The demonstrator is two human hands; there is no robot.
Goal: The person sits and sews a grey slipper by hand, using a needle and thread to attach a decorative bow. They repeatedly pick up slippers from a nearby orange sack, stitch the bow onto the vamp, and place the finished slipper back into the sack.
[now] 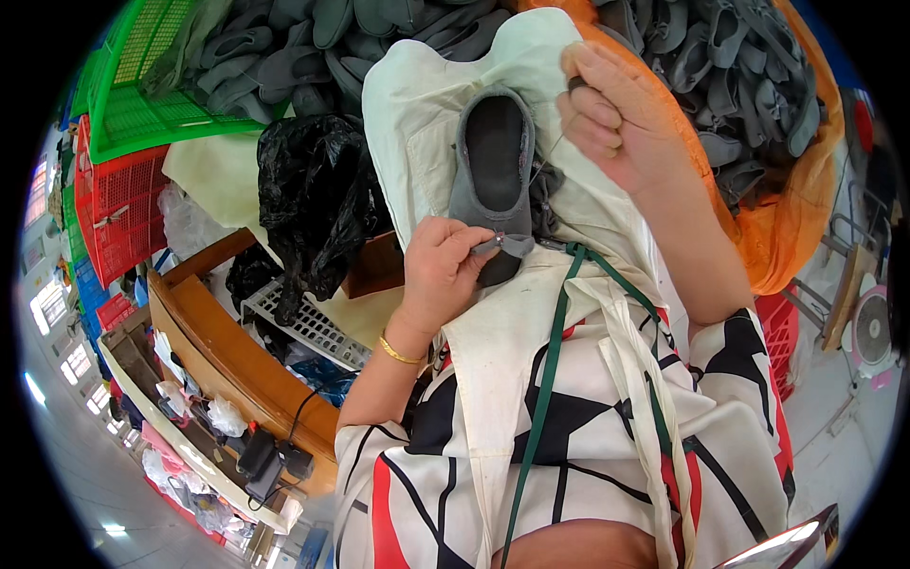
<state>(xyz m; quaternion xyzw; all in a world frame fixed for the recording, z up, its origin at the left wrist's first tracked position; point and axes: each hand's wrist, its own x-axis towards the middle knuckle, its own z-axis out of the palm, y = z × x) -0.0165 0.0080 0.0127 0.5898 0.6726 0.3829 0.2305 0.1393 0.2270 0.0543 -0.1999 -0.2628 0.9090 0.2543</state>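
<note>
A grey slip-on shoe [464,194] lies on the cream apron cloth [414,123] over my lap, its toe toward me. My left hand [439,264] pinches a small grey fabric bow [512,245] against the toe, thumb and fingers closed on it. Up and to the right of the shoe, my right hand [611,119] is raised with its fingers curled together and a dark band on one finger. A thin thread [547,161] runs from near the shoe's side toward that hand; any needle is too small to make out. Beside the shoe sits another bunched grey piece [547,201].
Many grey shoes fill a green crate [142,95] at the far left and an orange sack [796,228] at the right. A black plastic bag [318,190] hangs near a wooden table [223,332] on the left. A white fan [872,324] stands far right.
</note>
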